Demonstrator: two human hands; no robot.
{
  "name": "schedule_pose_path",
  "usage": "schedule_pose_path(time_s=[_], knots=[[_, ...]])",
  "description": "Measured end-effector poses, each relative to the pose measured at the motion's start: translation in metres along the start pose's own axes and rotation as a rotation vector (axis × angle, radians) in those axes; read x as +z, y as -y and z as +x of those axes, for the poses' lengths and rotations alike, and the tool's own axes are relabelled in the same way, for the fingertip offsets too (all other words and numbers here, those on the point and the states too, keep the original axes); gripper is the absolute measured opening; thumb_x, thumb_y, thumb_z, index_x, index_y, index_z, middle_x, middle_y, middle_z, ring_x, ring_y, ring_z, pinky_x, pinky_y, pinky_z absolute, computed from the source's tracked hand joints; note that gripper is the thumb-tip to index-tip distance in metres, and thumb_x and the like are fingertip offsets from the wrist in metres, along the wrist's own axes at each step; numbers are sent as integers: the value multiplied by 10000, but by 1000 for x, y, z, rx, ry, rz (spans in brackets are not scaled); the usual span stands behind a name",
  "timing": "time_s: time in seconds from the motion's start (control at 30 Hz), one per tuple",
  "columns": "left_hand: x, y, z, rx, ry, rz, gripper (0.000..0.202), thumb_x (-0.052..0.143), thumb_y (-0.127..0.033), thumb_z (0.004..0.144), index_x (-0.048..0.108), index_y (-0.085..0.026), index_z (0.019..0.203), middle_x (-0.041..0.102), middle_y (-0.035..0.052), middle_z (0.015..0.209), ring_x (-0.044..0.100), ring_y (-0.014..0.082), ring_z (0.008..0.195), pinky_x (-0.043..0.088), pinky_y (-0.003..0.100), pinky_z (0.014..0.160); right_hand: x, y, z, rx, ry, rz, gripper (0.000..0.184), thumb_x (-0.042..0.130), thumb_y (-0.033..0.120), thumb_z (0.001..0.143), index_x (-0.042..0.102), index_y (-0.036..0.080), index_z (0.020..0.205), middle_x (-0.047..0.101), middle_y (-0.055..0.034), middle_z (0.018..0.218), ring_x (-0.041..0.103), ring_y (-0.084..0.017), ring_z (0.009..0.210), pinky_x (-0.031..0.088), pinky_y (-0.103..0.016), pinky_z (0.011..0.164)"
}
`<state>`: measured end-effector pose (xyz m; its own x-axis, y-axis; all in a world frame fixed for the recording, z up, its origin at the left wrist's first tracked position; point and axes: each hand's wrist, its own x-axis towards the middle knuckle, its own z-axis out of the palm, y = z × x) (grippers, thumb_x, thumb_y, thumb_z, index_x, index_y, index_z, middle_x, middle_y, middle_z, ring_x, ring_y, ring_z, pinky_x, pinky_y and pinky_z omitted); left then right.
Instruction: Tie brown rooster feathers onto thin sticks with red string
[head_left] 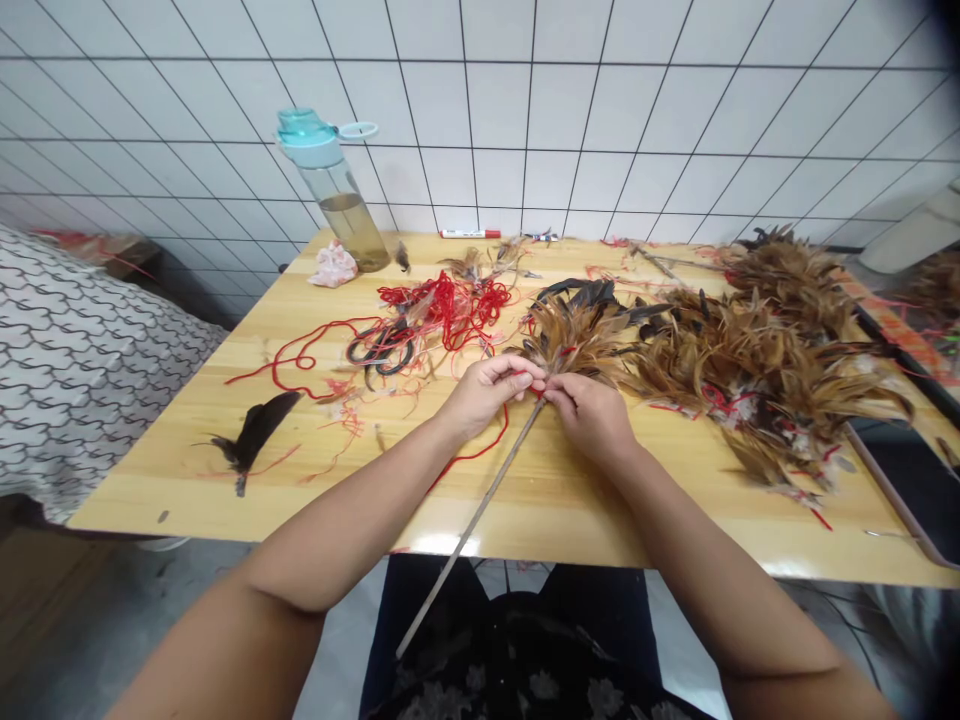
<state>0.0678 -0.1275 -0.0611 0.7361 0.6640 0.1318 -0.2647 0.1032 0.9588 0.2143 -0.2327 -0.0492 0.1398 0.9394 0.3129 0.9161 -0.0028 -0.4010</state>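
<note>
My left hand and my right hand meet over the table, their fingertips pinched together at the bound end of a thin bamboo stick. A bunch of brown rooster feathers fans out beyond my fingers, while the stick slants down past the table edge towards my lap. A red thread runs from under my left hand across the wood. My fingers hide the binding point, so I cannot tell exactly how the thread wraps there.
A large heap of brown feathers covers the table's right side. A tangle of red thread, black-handled scissors, a dark feather, a water bottle and crumpled tissue lie on the wooden table before a tiled wall.
</note>
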Motion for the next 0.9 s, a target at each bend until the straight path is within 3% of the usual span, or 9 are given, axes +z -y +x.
schedule_pose_path(time_s=[0.1, 0.23, 0.4, 0.6, 0.8, 0.9], knots=[[2, -2, 1, -24, -38, -9, 293, 734, -289, 737, 591, -150, 950, 671, 15, 711, 585, 94, 647, 403, 204, 595, -3, 0, 0, 20, 14, -13, 184, 491, 272, 919, 667, 215, 916, 736, -45, 946, 663, -199, 841, 437, -285, 716], [5, -5, 1, -61, -42, -10, 360, 763, -304, 687, 469, -172, 847, 621, -30, 651, 565, 84, 599, 388, 191, 565, -7, 2, 0, 39, 22, -52, 176, 494, 265, 916, 662, 212, 923, 733, -45, 936, 655, -200, 845, 423, -282, 713], [6, -9, -2, -78, 53, 228, 199, 671, -273, 751, 536, -144, 817, 604, -3, 728, 523, 73, 622, 399, 206, 619, -10, 5, 0, 34, 25, -151, 187, 481, 244, 917, 663, 201, 906, 729, -70, 905, 636, -204, 815, 396, -286, 690], [11, -12, -7, -8, 100, 511, 129, 617, -249, 779, 598, -150, 859, 624, 22, 798, 561, 110, 713, 435, 229, 674, -7, 6, -6, -68, -67, -232, 244, 450, 273, 933, 666, 188, 862, 712, -91, 820, 602, -202, 747, 359, -295, 642], [20, -18, -12, 137, 52, 787, 45, 613, -211, 776, 610, -166, 774, 591, -18, 674, 476, 90, 608, 362, 221, 604, -1, 12, -12, -114, -159, -194, 268, 423, 284, 946, 666, 189, 888, 715, -84, 822, 609, -193, 764, 384, -290, 685], [18, -15, -11, 101, 42, 732, 70, 586, -225, 794, 593, -159, 773, 582, -14, 684, 477, 90, 612, 359, 222, 601, -1, 13, -12, -49, -173, -77, 221, 456, 275, 930, 661, 198, 906, 724, -67, 864, 632, -190, 780, 408, -281, 693]])
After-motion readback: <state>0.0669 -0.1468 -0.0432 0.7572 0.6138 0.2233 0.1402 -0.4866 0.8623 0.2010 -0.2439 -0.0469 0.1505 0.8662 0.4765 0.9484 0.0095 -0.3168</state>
